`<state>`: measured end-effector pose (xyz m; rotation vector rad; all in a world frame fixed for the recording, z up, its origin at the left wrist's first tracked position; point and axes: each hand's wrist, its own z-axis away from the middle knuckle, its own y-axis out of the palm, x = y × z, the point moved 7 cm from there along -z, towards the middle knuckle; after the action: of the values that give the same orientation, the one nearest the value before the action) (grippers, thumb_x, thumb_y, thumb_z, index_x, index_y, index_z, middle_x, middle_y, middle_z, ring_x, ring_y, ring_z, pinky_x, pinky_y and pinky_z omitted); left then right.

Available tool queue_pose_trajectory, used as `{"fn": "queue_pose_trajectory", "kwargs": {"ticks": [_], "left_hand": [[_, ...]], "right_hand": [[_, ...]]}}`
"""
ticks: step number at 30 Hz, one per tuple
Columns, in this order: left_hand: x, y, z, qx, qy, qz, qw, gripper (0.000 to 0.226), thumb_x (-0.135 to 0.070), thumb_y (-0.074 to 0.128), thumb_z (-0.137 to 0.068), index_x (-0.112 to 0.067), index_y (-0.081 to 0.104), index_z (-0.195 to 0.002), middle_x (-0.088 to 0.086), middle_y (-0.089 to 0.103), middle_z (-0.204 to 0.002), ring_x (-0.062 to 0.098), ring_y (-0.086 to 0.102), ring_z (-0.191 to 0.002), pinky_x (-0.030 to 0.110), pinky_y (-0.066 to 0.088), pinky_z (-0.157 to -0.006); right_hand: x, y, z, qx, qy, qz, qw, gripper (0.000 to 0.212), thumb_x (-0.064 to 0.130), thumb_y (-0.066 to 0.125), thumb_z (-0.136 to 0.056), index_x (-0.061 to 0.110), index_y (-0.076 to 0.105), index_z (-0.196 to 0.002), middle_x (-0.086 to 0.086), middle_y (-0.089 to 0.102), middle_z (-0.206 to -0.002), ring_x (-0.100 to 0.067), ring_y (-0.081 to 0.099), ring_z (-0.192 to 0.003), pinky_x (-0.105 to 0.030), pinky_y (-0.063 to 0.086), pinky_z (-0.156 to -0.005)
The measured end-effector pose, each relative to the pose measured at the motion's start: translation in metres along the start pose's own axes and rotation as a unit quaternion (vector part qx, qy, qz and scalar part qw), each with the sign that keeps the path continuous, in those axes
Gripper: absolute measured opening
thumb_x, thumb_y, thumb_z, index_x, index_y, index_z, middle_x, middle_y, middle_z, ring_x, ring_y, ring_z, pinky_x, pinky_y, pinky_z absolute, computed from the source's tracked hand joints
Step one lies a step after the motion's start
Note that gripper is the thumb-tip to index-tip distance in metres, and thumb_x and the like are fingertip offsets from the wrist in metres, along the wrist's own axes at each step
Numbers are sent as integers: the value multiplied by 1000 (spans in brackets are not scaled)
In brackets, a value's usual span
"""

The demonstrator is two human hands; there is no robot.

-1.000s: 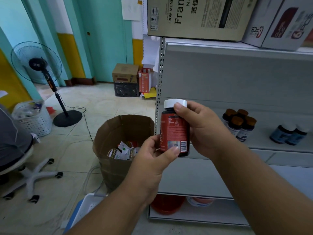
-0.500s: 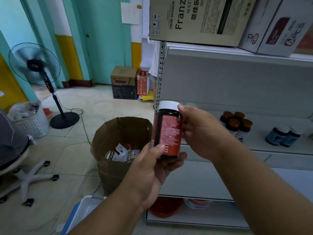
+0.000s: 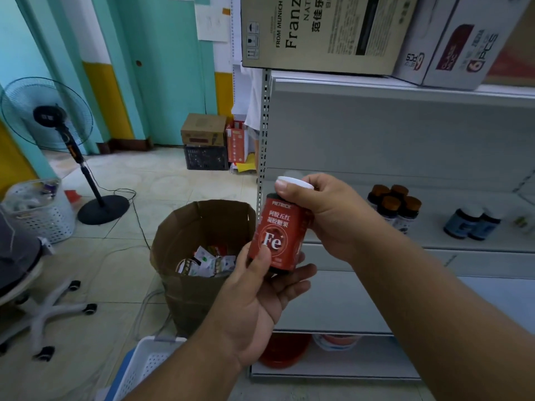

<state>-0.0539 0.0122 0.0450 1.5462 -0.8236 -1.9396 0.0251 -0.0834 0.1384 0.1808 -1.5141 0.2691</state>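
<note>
A red bottle with a white cap sits upright at the centre of the view, in front of the edge of the shelf and clear of any surface. Both hands are closed on it. The left hand cradles the base from 6 o'clock with its thumb pressed on the label. The right hand comes in from 3 o'clock, with its thumb on the cap and its fingers curled behind the neck. The step in hand looks like checking the bottle before shelving it. The front of the label, with its large "Fe", now faces the camera. The likely next move is to carry the bottle toward 3 o'clock and stand it on the shelf board near the brown-capped bottles and the blue bottles. That calls for one hand to let go and for the bottle to stay upright so it does not knock its neighbours. The paper bag of packets stands on the floor at 9 o'clock. Half a second ago the bottle showed a side panel of small print, so it has been turned in the hands. The right thumb has also shifted up onto the cap.
</note>
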Motion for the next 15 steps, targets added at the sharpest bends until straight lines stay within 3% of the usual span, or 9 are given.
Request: {"fn": "queue_pose_trajectory", "kwargs": {"ticks": [2,4,6,9,12,15], "left_hand": [[4,0,1,-2,-12,18,1000,80,-45,84,-68,-12,52,-135,24,67,-118,40,69,-104,38,60,-77],[7,-5,1,-13,-32,50,998,70,-42,71,-72,-7,57,-131,21,70,-111,33,71,-96,38,60,-73],[9,-11,1,-18,-47,52,997,73,-47,67,-69,-6,60,-128,18,70,-106,28,70,-91,38,58,-73],[7,-16,0,-25,-39,15,999,71,-51,62,-75,-6,59,-130,20,69,-107,28,68,-91,38,56,-75],[-8,-19,-1,-22,26,-124,992,80,-64,74,-70,-19,55,-133,12,70,-116,27,68,-102,39,55,-84],[-29,-8,0,9,84,-345,935,71,-61,81,-61,-37,55,-123,-11,72,-108,10,67,-105,33,54,-89]], "right_hand": [[-1,3,2,-7,-1,24,1000,72,53,76,-61,8,56,-112,-10,71,-97,-25,72,-89,-40,57,-86],[-4,6,5,4,7,17,1000,52,53,68,-74,13,59,-106,-5,72,-91,-20,72,-85,-36,56,-85],[-8,8,8,28,18,-21,999,32,39,61,-89,13,61,-108,-4,71,-91,-18,69,-84,-34,53,-83],[-7,8,9,44,14,-67,997,30,21,57,-93,7,59,-119,-10,69,-102,-21,66,-92,-33,52,-82],[-3,2,5,11,-19,-55,998,40,26,70,-82,13,59,-119,-9,72,-103,-25,68,-98,-43,53,-93],[6,3,10,-2,-77,-34,996,51,30,78,-72,18,59,-117,-1,74,-99,-21,70,-98,-45,54,-92]]}}
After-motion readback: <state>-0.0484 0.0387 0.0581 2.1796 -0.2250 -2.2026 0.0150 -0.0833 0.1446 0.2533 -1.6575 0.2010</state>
